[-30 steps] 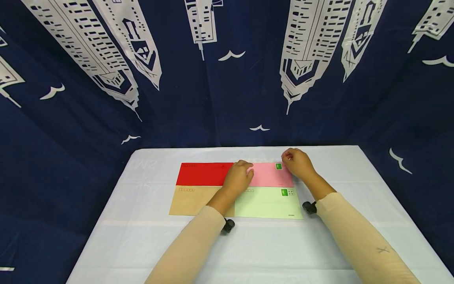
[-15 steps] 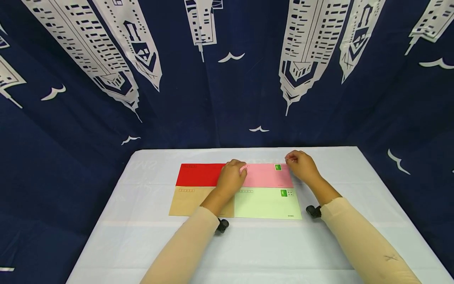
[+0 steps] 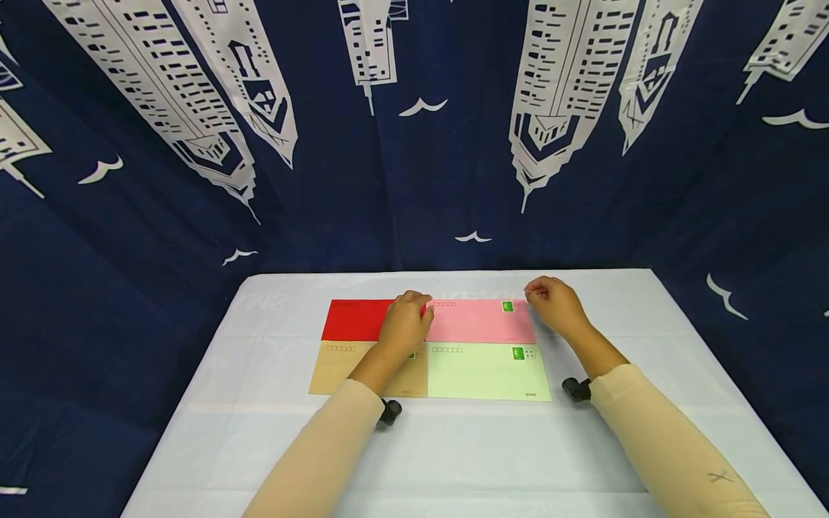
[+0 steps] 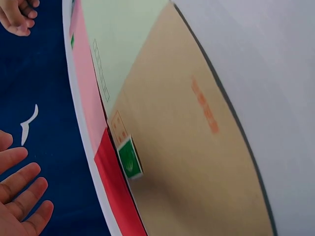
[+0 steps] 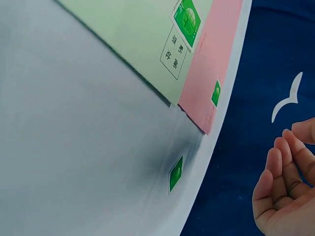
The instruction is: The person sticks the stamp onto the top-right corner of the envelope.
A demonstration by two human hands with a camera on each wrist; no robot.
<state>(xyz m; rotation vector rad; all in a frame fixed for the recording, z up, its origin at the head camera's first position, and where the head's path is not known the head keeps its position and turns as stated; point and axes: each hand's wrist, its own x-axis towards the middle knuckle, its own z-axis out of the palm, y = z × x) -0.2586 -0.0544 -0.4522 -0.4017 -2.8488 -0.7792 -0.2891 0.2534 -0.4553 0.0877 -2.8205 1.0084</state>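
Observation:
Four-cornered and flat, a red envelope [image 3: 356, 320], a pink envelope [image 3: 479, 324], a tan envelope [image 3: 343, 370] and a pale green envelope [image 3: 486, 378] lie edge to edge. My left hand [image 3: 404, 324] is over the red envelope, its fingers relaxed and holding nothing. Green stamps show on the pink, pale green and tan envelopes; the tan one's stamp [image 4: 130, 158] is partly covered by my left wrist in the head view. Beside the pink envelope's right end, my right hand [image 3: 558, 306] has loosely bent fingers with nothing between them. A loose green stamp [image 5: 175, 174] lies near it on the table, hidden in the head view.
A white cloth covers the table [image 3: 479, 460]. Behind it hangs a dark blue curtain [image 3: 453, 173] printed with white buildings and birds. Black wrist cameras sit below both hands.
My left hand has slid left, off the pink envelope and over the red one, uncovering the pink envelope's left end. My right hand has shifted slightly right. The envelopes stay in place.

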